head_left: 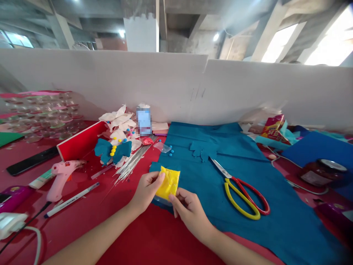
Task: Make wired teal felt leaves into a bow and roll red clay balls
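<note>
Both left hand (143,191) and right hand (191,210) tightly pinch one glossy, crinkled, bright-yellow packet (170,182).

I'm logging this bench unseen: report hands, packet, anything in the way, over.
Left hand gripping yellow packet by its left side. Right hand pinching its lower right corner. Scissors on blue cloth, clear of both hands.

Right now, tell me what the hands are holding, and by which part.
A small yellow plastic packet: the left hand pinches its left edge, the right hand its lower-right corner.
</note>
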### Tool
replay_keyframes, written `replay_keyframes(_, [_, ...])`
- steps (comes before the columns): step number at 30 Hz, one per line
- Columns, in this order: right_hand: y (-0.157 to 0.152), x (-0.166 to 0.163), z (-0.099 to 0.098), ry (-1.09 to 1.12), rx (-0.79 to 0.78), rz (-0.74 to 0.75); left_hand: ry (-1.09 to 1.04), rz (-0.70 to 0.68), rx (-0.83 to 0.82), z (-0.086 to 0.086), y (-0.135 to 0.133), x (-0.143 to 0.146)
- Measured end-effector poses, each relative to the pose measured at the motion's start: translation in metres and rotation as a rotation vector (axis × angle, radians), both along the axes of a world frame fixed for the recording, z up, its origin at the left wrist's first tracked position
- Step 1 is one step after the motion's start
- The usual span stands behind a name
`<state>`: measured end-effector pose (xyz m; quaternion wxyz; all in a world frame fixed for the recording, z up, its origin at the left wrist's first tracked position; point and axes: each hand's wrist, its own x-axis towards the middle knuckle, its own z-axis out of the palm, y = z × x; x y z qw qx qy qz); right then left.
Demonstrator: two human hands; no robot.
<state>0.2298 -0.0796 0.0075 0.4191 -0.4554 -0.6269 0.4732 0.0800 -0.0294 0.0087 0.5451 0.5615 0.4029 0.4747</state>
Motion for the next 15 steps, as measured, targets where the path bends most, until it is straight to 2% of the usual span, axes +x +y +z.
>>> replay_keyframes(8, [-0.001,-0.001,-0.003,-0.104,0.056,0.034,-0.060,0.029,-0.025,-0.008,-0.002,-0.004])
replay_keyframes(12, [0.014,0.001,0.016,-0.193,0.197,-0.025,-0.107,0.135,0.008,-0.010,0.001,-0.007])
replay_keyframes(15, [0.051,0.002,0.037,-0.242,0.270,-0.142,-0.120,0.192,0.056,-0.009,0.004,-0.011])
